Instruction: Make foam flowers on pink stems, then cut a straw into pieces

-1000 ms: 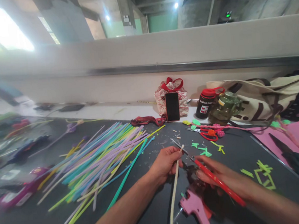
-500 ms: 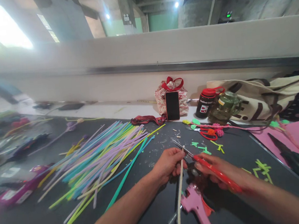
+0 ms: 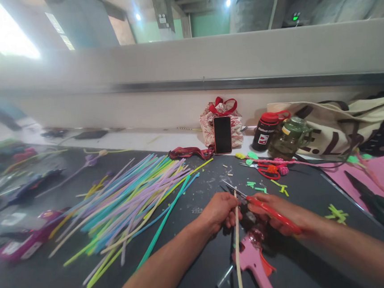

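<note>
Near the middle of the dark mat, my left hand (image 3: 220, 211) pinches a long cream fuzzy strip (image 3: 238, 252) close to its upper end. My right hand (image 3: 275, 213) is wrapped round red-handled scissors (image 3: 274, 216), whose blades point up and left. The blades lie at the strip's top end, just beside my left fingertips; whether they touch it is unclear. Below the hands lies a pink glue gun (image 3: 251, 257) with a clear stick at its rear. Left of my forearm spreads a big bundle of pastel fuzzy strips (image 3: 139, 198).
A phone (image 3: 222, 135) leans on a patterned bag (image 3: 207, 124). To its right stand a black bottle (image 3: 263, 133), a green jug (image 3: 287, 138) and a canvas bag (image 3: 328, 127). Red scissors (image 3: 269, 171) and green cut bits (image 3: 258, 187) lie beyond my right hand; dark shears (image 3: 379, 204) lie far right.
The scissors and my right hand have shifted slightly and the blades look wider apart. The cream strip now hangs straighter and a little further right. The view has moved slightly.
</note>
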Action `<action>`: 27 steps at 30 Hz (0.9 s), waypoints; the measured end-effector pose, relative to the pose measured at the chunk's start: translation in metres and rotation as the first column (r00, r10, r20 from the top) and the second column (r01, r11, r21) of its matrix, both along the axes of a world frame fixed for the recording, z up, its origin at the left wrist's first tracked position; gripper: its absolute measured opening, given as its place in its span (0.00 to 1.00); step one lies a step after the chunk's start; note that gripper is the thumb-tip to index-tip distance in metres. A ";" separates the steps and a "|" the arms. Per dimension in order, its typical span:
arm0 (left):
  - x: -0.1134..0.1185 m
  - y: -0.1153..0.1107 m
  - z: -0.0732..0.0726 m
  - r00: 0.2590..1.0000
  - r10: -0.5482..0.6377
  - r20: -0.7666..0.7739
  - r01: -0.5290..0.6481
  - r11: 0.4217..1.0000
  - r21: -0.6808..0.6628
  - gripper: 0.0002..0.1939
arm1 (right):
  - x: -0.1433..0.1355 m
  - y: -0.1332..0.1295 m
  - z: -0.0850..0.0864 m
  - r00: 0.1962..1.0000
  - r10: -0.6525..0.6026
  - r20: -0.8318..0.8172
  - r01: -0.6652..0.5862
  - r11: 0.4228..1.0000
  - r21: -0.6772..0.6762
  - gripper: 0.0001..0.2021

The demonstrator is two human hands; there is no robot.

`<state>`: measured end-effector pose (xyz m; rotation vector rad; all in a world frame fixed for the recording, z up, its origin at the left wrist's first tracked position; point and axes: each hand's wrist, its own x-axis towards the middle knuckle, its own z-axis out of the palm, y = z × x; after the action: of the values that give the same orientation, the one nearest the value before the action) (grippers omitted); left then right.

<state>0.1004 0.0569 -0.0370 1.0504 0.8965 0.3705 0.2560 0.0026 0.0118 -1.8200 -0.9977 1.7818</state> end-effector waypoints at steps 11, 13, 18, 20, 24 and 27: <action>-0.006 0.000 0.003 0.993 0.092 0.078 -0.093 0.996 0.008 0.07 | 0.009 -0.028 0.013 0.995 -0.089 -0.044 0.091 0.995 0.044 0.19; -0.008 0.001 0.004 0.989 0.107 0.098 -0.108 0.994 0.006 0.08 | 0.011 -0.033 0.014 0.999 -0.033 -0.006 0.033 0.998 0.062 0.19; -0.008 -0.003 0.010 0.991 0.077 0.108 -0.078 0.997 0.007 0.09 | 0.009 -0.036 0.007 0.997 0.076 0.030 -0.079 0.990 0.115 0.21; -0.007 -0.004 0.011 0.992 0.063 0.108 -0.065 0.998 0.012 0.09 | 0.007 -0.036 0.005 0.993 0.115 0.040 -0.119 0.982 0.147 0.20; -0.008 -0.004 0.010 0.992 0.049 0.116 -0.051 0.999 0.015 0.09 | 0.002 -0.033 0.002 0.988 0.147 0.046 -0.153 0.976 0.152 0.21; -0.009 -0.002 0.009 0.995 0.045 0.089 -0.046 0.999 0.017 0.08 | 0.001 -0.029 0.001 0.993 0.117 0.036 -0.120 0.987 0.103 0.21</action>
<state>0.0916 0.0550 -0.0280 1.0249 0.8398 0.4613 0.2569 -0.0269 0.0131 -1.7610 -1.2105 1.7387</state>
